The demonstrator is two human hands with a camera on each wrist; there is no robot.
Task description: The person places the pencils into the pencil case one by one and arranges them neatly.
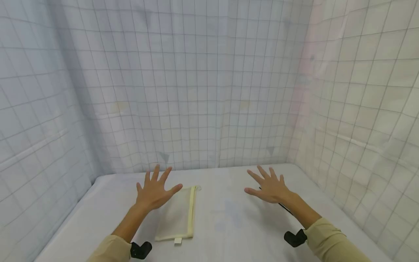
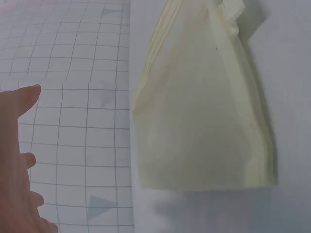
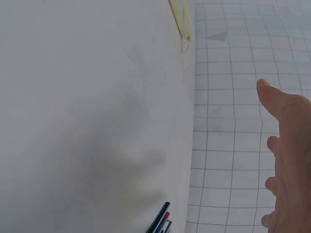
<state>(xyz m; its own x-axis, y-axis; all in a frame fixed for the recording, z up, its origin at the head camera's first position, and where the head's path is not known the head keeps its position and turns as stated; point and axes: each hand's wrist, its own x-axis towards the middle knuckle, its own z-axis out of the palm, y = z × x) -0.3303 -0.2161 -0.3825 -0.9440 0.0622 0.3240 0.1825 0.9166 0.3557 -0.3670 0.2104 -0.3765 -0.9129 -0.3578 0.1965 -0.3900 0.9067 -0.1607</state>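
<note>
A pale yellow zip pouch [image 1: 174, 214], see-through and edged in yellow, lies flat on the white table. My left hand [image 1: 153, 192] is held above its left upper part with fingers spread, holding nothing. In the left wrist view the pouch [image 2: 199, 116] fills the middle, and the left hand [image 2: 17, 165] shows at the left edge. My right hand [image 1: 270, 187] hovers over the table's right side, fingers spread and nothing in them. Beneath it, partly hidden, are several thin pens [image 3: 159, 221], seen at the bottom of the right wrist view; one has a red part.
A white cloth covers the table [image 1: 222, 218]. Gridded white curtains [image 1: 203, 91] hang behind it and on both sides. Black wrist mounts [image 1: 141, 250] sit at both cuffs. A small white tag [image 1: 178, 241] sticks out of the pouch's near edge.
</note>
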